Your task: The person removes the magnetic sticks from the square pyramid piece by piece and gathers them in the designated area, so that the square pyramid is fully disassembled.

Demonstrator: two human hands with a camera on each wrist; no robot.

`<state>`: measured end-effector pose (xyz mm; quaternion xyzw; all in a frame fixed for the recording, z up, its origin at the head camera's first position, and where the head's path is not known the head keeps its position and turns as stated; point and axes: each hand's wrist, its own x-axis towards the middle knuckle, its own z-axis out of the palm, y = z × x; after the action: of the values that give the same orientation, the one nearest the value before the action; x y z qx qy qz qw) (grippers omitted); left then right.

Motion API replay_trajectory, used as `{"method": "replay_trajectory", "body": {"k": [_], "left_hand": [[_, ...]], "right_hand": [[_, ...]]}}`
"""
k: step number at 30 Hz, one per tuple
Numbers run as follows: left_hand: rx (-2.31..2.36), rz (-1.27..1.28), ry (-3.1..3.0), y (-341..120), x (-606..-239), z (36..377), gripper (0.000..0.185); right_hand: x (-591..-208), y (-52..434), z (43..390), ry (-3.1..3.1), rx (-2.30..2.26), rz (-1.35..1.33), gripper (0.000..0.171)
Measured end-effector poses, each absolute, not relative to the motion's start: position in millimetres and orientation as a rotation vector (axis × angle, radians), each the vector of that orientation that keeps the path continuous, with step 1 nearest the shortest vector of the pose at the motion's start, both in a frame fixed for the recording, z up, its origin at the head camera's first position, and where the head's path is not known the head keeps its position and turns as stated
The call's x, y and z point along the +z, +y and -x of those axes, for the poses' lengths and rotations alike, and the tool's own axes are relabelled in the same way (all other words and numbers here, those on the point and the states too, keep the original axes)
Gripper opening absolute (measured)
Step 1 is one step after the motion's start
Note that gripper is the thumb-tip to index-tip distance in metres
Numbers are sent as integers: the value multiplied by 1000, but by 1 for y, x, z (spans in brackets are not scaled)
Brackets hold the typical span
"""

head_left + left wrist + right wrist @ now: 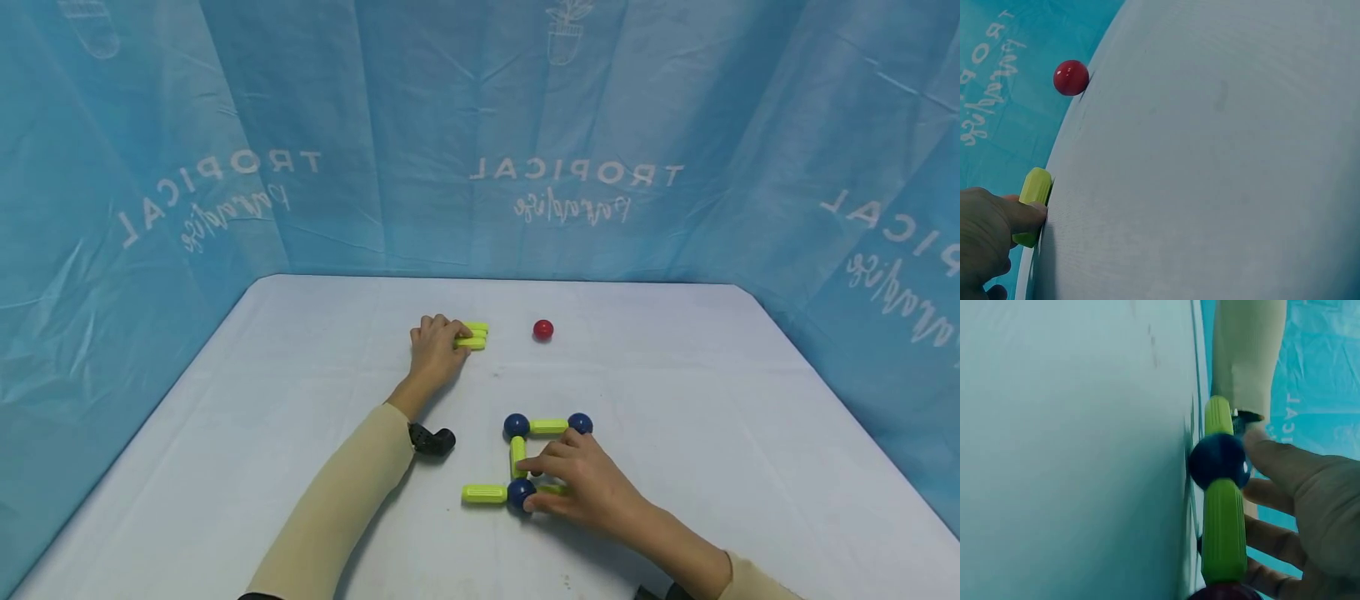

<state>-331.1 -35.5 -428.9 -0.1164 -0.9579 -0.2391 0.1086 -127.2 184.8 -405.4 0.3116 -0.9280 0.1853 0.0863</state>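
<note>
My left hand [437, 346] is at the far side of the table, holding yellow-green rods [476, 328] that lie side by side. In the left wrist view its thumb presses on one ridged rod [1036, 185]. My right hand [588, 483] is at a joined figure of rods and dark blue balls. Its thumb and index finger hold the near blue ball [519, 493], where several rods meet; one rod [483, 494] points left. Another rod [548, 427] links two far blue balls. A dark reddish ball [1225, 592] ends the rod under my right hand.
A loose red ball [543, 330] lies on the white table [337, 350], right of the left hand's rods. Behind the table hangs a blue printed curtain [420, 208]. A black wrist device [432, 440] sticks out from the left sleeve.
</note>
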Motion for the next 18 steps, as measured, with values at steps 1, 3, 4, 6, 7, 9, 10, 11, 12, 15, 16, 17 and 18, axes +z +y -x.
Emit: {"method": "replay_trajectory", "body": {"k": [1, 3, 4, 6, 7, 9, 10, 11, 12, 15, 16, 17, 18], "left_hand": [[-709, 342, -2816, -35, -429, 331, 22], [-713, 343, -2812, -35, -430, 332, 22], [-713, 342, -2811, -35, -430, 332, 23], [-715, 339, -2809, -36, -430, 331, 24], [-720, 337, -2806, -36, -430, 331, 24], [-736, 334, -2797, -37, -429, 329, 26], [-748, 335, -2791, -38, -428, 327, 27], [-762, 341, -2783, -39, -426, 325, 27], [-783, 350, -2775, -40, -424, 321, 27], [-855, 403, -2748, -44, -418, 305, 25], [-886, 424, -2743, -45, -416, 297, 24], [-921, 446, -2745, -47, -414, 288, 23], [-963, 469, -2748, -49, -411, 278, 22]], "right_hand": [[-407, 185, 127, -2763, 554, -933, 37], [-410, 184, 126, -2766, 553, -944, 37], [-411, 183, 126, -2769, 553, -949, 37], [-412, 183, 126, -2778, 558, -954, 37], [-412, 183, 126, -2781, 561, -955, 37], [-413, 182, 126, -2785, 571, -958, 37], [-413, 182, 126, -2785, 576, -957, 37], [-413, 182, 127, -2784, 579, -958, 36], [-413, 182, 127, -2786, 582, -956, 36], [-413, 183, 128, -2793, 587, -954, 36], [-412, 183, 128, -2801, 588, -950, 36], [-412, 183, 129, -2809, 588, -947, 36], [-412, 182, 129, -2820, 589, -943, 36]]}}
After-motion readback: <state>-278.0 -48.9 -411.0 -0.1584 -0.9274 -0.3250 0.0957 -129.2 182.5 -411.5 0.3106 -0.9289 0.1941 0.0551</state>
